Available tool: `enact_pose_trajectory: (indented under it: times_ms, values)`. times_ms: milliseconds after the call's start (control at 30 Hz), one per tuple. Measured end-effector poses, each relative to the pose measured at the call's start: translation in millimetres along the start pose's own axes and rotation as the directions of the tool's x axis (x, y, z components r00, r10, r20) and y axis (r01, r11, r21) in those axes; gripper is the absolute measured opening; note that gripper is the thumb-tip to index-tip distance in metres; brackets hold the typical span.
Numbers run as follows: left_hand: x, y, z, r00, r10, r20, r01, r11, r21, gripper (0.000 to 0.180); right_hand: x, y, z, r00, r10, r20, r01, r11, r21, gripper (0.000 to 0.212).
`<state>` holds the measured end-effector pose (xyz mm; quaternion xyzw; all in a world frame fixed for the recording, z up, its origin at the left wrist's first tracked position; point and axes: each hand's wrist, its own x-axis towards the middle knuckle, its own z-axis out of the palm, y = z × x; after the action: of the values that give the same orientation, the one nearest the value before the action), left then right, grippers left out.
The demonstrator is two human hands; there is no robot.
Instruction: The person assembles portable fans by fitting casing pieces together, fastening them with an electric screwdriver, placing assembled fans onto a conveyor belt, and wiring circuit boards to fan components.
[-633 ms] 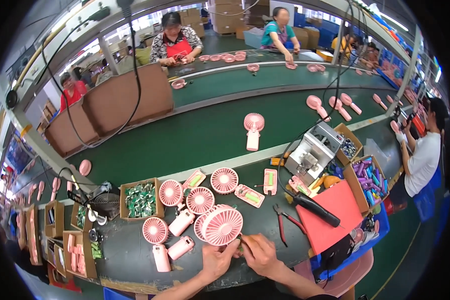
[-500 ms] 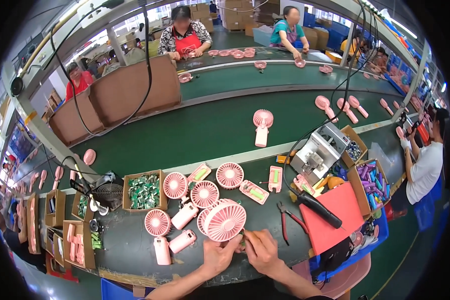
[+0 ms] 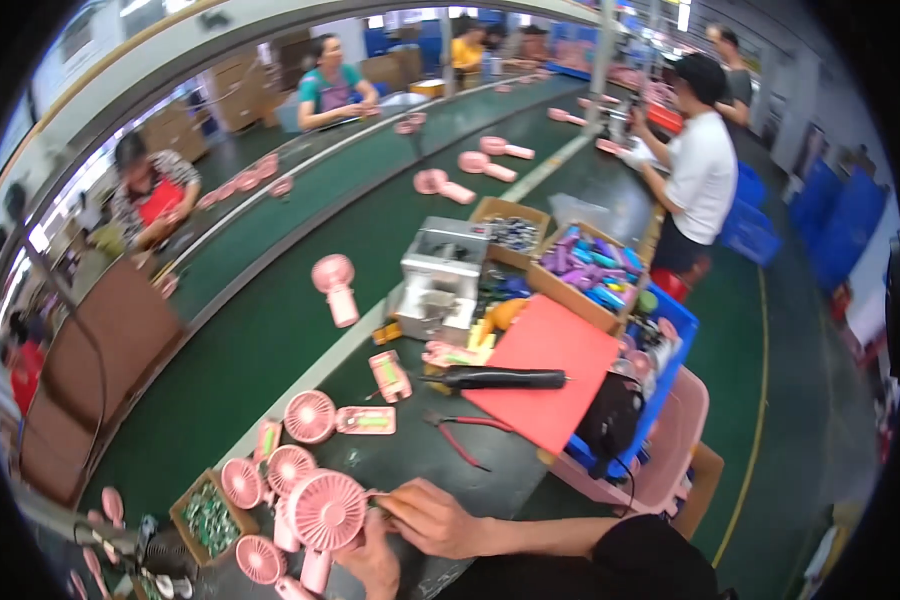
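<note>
The step in hand looks like fine handwork at the edge of a pink fan head (image 3: 328, 510). It is held up over the near side of the worktop (image 3: 515, 480), in front of loose fan parts, grille facing up. The left hand (image 3: 374, 555) grips it by its right edge, fingers bent around it. The right hand (image 3: 430, 518) has its thumb and forefinger drawn together just beside that edge; whether they pinch something thin, I cannot tell. The next move seems to call for a steady left hold and small, precise right fingertips.

Against the earlier frame, the view swings right: the red-handled pliers (image 3: 462, 440), black tool (image 3: 505, 378) and red sheet (image 3: 560, 370) now sit further left in the picture, and the right forearm enters from the right. The 2 hands stay together at the fan head.
</note>
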<state>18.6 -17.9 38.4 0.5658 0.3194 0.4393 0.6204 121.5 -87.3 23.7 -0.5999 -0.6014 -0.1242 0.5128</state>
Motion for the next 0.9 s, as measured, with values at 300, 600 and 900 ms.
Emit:
enact_pose_trajectory:
  times_ms: [300,600,900]
  values:
    - [6.3,-17.4,2.0,0.994,0.085,0.065,-0.091,0.991,0.093,0.023,-4.1,-4.1,0.7,0.992,0.089,-0.085,-0.091,0.996,-0.022,0.049]
    - [-6.5,-17.7,3.4,0.986,0.169,0.009,-0.169,0.983,0.068,0.033,-7.9,-10.9,-0.9,0.992,0.119,-0.048,-0.12,0.993,-0.008,0.048]
    - [6.9,15.9,-8.2,0.934,-0.256,0.249,0.305,0.935,-0.181,0.024,5.4,2.4,-37.1,0.95,0.298,0.096,-0.303,0.952,0.046,0.035]
